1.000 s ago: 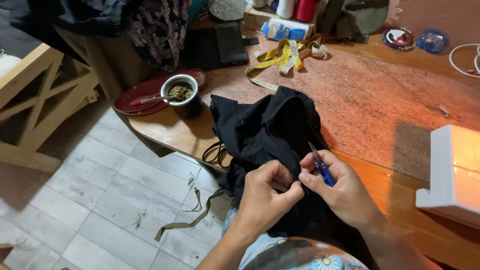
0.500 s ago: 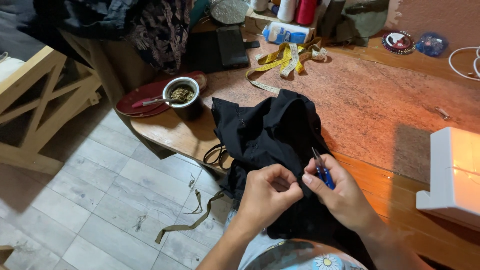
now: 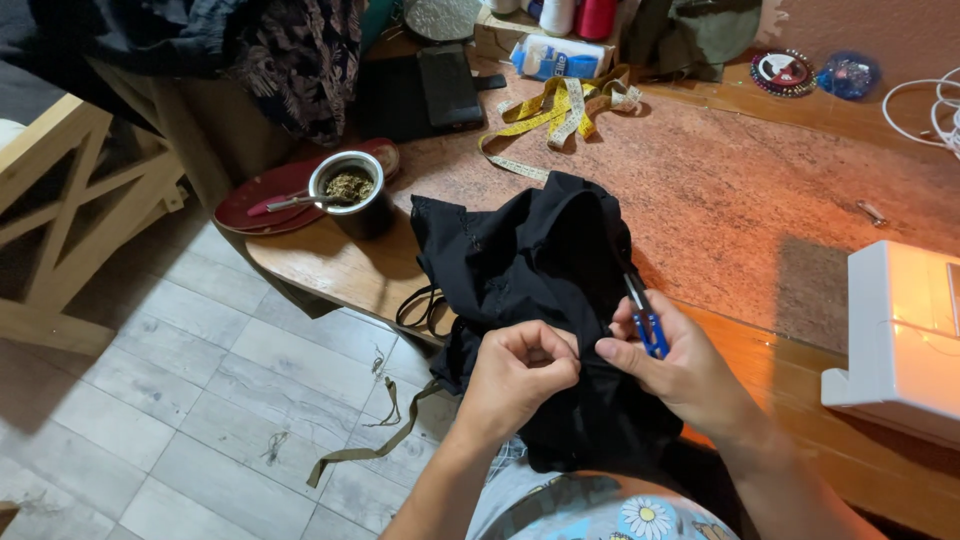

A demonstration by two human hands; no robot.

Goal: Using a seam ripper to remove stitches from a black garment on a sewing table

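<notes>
Wooden table [image 3: 760, 190] is stretching out ahead of both hands, its near edge running just under them, with pale floor tiles [image 3: 150, 400] lying open to the left. Black fabric [image 3: 530, 270] is spilling over that edge toward the lap. Left hand [image 3: 515, 375] is pinching the cloth, fingers curled shut. Right hand [image 3: 680, 370] is touching it too, closed around blue snips [image 3: 645, 320]. Far ahead, a yellow tape measure [image 3: 560, 110] is lying; a white sewing machine [image 3: 900, 330] is sitting right of the hands.
</notes>
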